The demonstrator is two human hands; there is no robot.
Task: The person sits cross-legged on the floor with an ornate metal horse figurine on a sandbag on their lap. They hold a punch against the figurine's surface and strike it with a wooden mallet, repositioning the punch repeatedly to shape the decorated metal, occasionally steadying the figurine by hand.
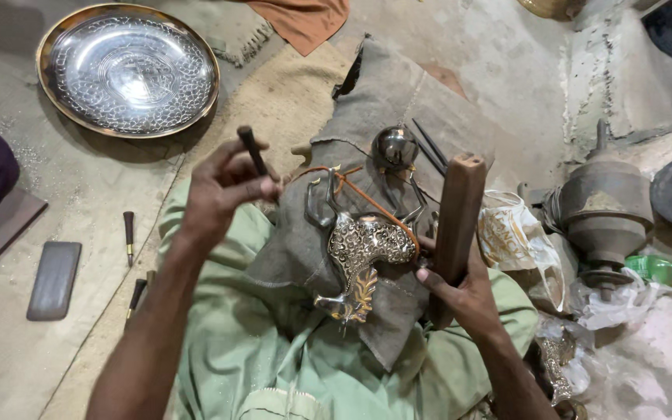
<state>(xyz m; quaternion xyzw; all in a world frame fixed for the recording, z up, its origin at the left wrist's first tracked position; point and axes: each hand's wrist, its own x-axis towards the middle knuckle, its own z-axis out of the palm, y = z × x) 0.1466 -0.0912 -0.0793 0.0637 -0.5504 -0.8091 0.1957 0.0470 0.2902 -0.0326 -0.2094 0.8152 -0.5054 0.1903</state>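
A person's left hand [223, 187] pinches a dark chisel [253, 151] while the right hand [460, 292] grips a wooden mallet [455, 214] upright beside an engraved metal ornament [359, 257], resting on a grey cloth pad [382, 109] across the lap

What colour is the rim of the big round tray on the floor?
The tray has a golden, brass-coloured rim around its engraved silver middle; the head view shows it.

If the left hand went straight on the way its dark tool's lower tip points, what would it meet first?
Probably the engraved metal piece on the grey cloth pad: the left hand aims its dark tool down-right toward it. Depth is unclear.
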